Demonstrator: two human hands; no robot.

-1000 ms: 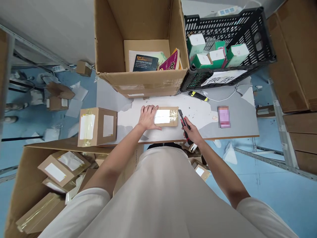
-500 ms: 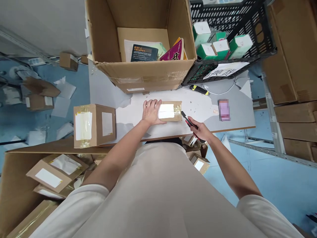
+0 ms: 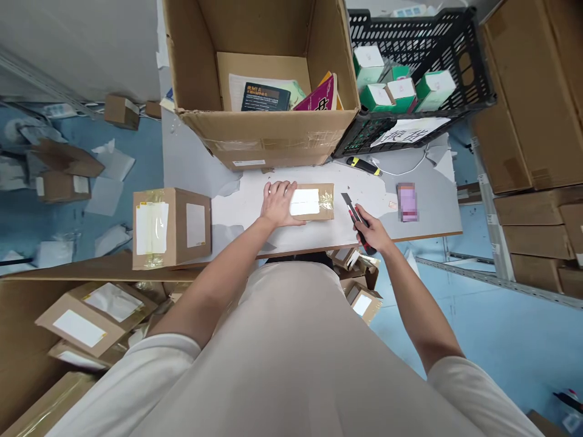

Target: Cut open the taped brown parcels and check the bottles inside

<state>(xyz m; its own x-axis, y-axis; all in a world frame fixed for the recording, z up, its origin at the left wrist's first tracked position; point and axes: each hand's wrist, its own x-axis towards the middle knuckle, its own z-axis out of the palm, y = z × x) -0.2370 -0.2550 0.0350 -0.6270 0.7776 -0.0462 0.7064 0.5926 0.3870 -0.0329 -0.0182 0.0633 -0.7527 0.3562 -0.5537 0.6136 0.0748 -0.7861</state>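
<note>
My left hand (image 3: 279, 204) lies over the left end of a small cardboard box (image 3: 327, 202) on the table, fingers near its far edge and thumb along its near edge. The box bears a white label, and clear tape covers its right end. To the right, my right hand (image 3: 372, 232) is closed around a red and black utility knife (image 3: 357, 226). Its blade is out and points up and left, a little apart from the box.
Behind stands a large open carton (image 3: 282, 135) with books inside. A black crate (image 3: 421, 109) holds several green-white boxes. A yellow-black cutter (image 3: 364, 165) and a pinkish pack (image 3: 407, 202) lie at right. A taped carton (image 3: 172, 227) is left; a parcel bin (image 3: 27, 315) stands below it.
The utility knife has moved slightly right, away from the small box's taped end, and its blade now points more steeply away from me. My left hand keeps its place on the box.
</note>
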